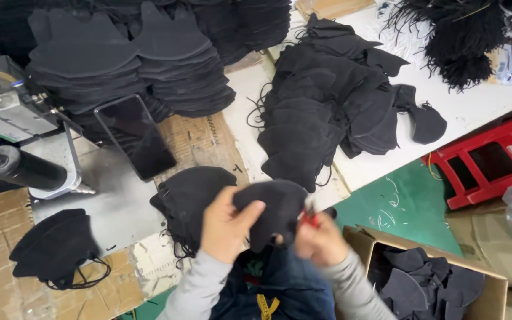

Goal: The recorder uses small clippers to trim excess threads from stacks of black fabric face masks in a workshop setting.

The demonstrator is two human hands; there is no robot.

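At the near edge of the bench, over the person's lap, both hands work on one black face mask (271, 210). The left hand (226, 224) grips the mask from its left side, thumb laid across the front, fingers curled behind the fabric and pressed together. The right hand (318, 237) meets the mask at its lower right edge; it is blurred, and something small and red (309, 218) shows between hand and mask (a snipper or clip, perhaps; too blurred to tell). Whether those fingers pinch the mask's edge or only the red thing, I cannot tell. The mask is held clear of the bench, just in front of a low heap of black masks (188, 195) by the bench edge. Judged step: trimming or checking one mask at its ear-loop corner, mid-way through handling that piece. The next move would seem to call for a steady hold by the left hand while the right works the edge, then a place to drop the piece; the open cardboard box (496, 290) at the right, with dark pieces inside, sits near. Around: tall stacks of black masks (125, 53) at the back left, a loose spread of more masks (333, 101) on the white table (475, 106), a dark phone (134, 136) lying flat, a machine with a black cylinder (19, 169) at far left, a red plastic stool (493, 157) on the green floor.
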